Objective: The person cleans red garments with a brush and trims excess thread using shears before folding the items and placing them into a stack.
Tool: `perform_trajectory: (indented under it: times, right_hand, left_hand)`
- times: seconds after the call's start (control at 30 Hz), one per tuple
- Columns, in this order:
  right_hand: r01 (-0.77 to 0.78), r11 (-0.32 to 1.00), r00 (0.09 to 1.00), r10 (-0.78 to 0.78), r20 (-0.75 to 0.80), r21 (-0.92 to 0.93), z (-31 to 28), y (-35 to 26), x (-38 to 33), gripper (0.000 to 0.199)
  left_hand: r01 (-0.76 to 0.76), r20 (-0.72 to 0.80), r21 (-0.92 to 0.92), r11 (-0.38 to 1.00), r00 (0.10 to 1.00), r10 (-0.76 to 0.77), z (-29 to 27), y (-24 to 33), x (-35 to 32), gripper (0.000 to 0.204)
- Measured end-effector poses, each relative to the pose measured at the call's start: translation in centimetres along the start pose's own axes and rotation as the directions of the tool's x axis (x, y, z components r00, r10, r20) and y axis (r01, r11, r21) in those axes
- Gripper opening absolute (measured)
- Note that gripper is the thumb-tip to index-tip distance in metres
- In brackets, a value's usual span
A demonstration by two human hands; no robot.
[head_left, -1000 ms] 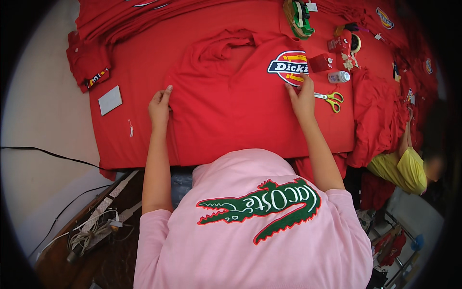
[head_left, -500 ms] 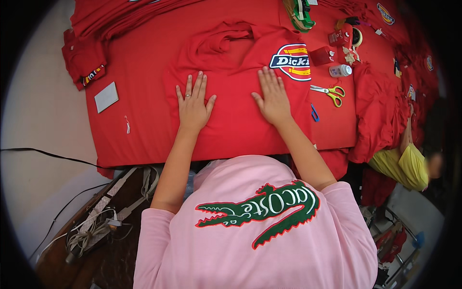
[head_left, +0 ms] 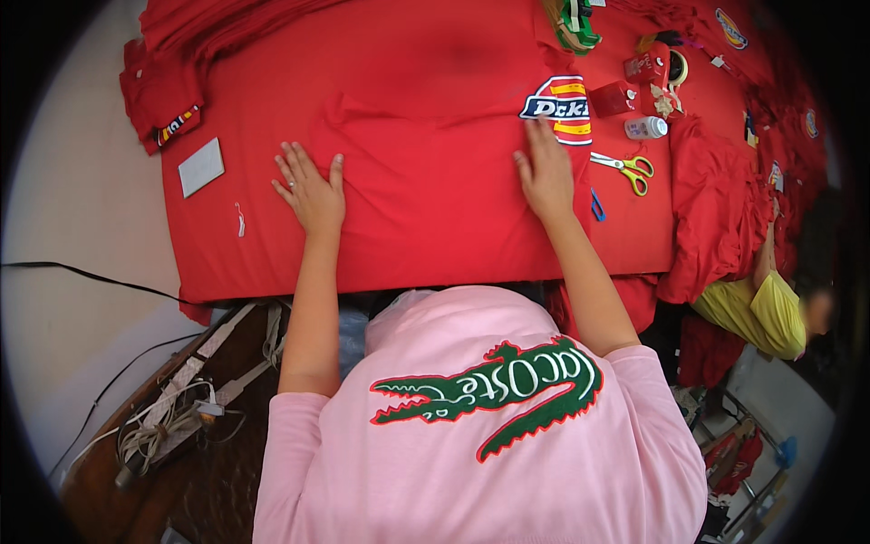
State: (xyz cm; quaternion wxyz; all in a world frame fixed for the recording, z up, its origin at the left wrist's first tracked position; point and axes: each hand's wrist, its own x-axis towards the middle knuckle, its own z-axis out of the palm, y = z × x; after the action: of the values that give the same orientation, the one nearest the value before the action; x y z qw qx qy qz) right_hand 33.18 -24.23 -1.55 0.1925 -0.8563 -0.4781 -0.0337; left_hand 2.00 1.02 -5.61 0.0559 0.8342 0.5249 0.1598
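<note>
1. The left hand point(head_left: 311, 190) lies flat on the red garment point(head_left: 426, 163), palm down, fingers spread and pointing toward 11 o'clock; it grips nothing.
2. The right hand point(head_left: 546, 172) also rests flat on the same cloth, fingers apart and pointing to 12 o'clock, with its fingertips at the lower edge of the sewn patch point(head_left: 557, 107), a badge in white, blue, red and yellow.
3. The red garment is spread across the red-covered table point(head_left: 227, 254), filling the middle of the view from 10 to 1 o'clock, and both hands press on its near half, well apart from each other.
4. At 3 o'clock from the right hand lie yellow-handled scissors point(head_left: 625, 167), and just beside that hand's wrist is a small blue item point(head_left: 597, 205), possibly a pen or clip; it is too small to tell.
5. At 9 o'clock from the left hand lies a small white card point(head_left: 200, 167) on the table.
6. At 1 o'clock sit small red boxes point(head_left: 613, 97) and a small white bottle point(head_left: 645, 128).
7. At 3 o'clock of the view, a person in a yellow top point(head_left: 757, 313) is beside heaped red cloth point(head_left: 716, 218).
</note>
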Motion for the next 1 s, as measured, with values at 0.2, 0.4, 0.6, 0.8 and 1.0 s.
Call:
perform_trajectory:
  times: [0.2, 0.4, 0.6, 0.8, 1.0]
  right_hand:
    - [-0.455, 0.877, 0.866, 0.476, -0.151, 0.155, -2.4, 3.4, 1.7, 0.048]
    - [-0.334, 0.938, 0.894, 0.347, -0.282, 0.097, -3.3, 7.8, 4.1, 0.024]
    - [-0.197, 0.973, 0.839, 0.232, -0.492, 0.123, -7.3, 7.6, 9.7, 0.023]
    - [-0.199, 0.896, 0.799, 0.382, -0.463, 0.397, -9.9, 4.1, 18.4, 0.037]
    - [0.281, 0.925, 0.909, -0.171, -0.381, 0.255, -1.4, -5.6, 11.2, 0.059]
  left_hand:
    - [0.008, -0.080, -0.296, 0.955, 0.996, -0.033, -1.7, 1.4, 0.1, 0.057]
    - [0.171, -0.073, -0.529, 0.832, 0.967, -0.245, -0.7, 2.9, 3.5, 0.036]
    - [0.039, -0.339, -0.536, 0.843, 0.905, -0.257, -3.1, 2.1, 12.1, 0.032]
    - [-0.232, -0.415, -0.542, 0.808, 0.910, -0.017, -7.5, 5.3, 21.9, 0.034]
    - [-0.503, -0.201, -0.294, 0.813, 0.864, 0.461, -2.8, 13.0, 8.6, 0.057]
